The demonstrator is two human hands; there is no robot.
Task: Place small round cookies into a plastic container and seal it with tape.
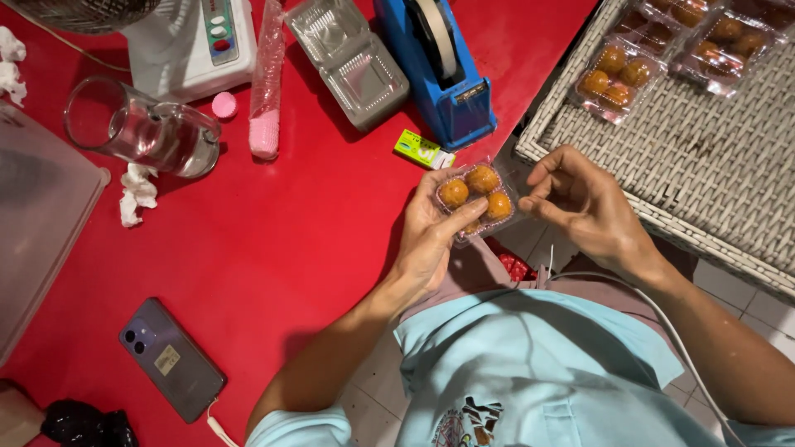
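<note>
My left hand [431, 236] grips a small clear plastic clamshell box [476, 200] with several round golden-brown pastries inside, thumb across its lid. My right hand [580, 203] pinches the box's right edge with thumb and fingertips. The box is held just off the right edge of the red table [273, 248], above my lap. A blue tape dispenser [443, 66] stands on the table just beyond the box.
A wicker tray [687, 157] at right holds more filled clear boxes [617, 79]. On the table: empty clamshell boxes [348, 58], a sleeve of pink paper cups [267, 83], a glass pitcher [145, 128], a small green-yellow box [424, 150], a phone [171, 358], a fan base [195, 41].
</note>
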